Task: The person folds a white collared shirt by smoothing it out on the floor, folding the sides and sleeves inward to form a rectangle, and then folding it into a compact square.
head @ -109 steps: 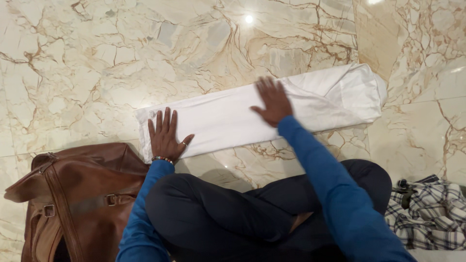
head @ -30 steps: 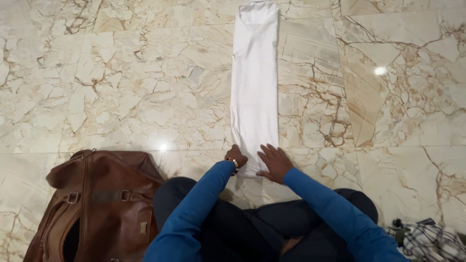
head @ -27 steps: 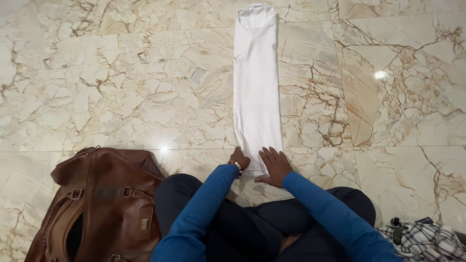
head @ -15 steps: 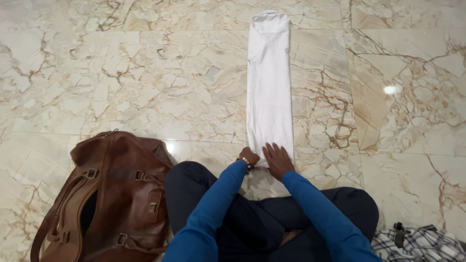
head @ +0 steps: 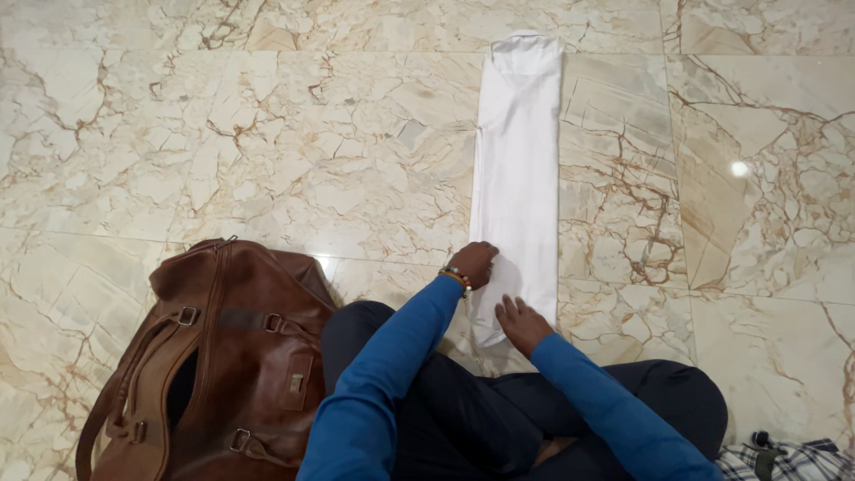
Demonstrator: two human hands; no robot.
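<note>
Left hand (head: 474, 261) grip higher on white shirt (head: 519, 169), right hand (head: 521, 322) nearer

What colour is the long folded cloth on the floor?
The folded cloth is plain white, seen in the head view.

white shirt (head: 518, 169), folded long, flat on floor

Head view — steeply down, near floor (head: 267, 134)
</note>
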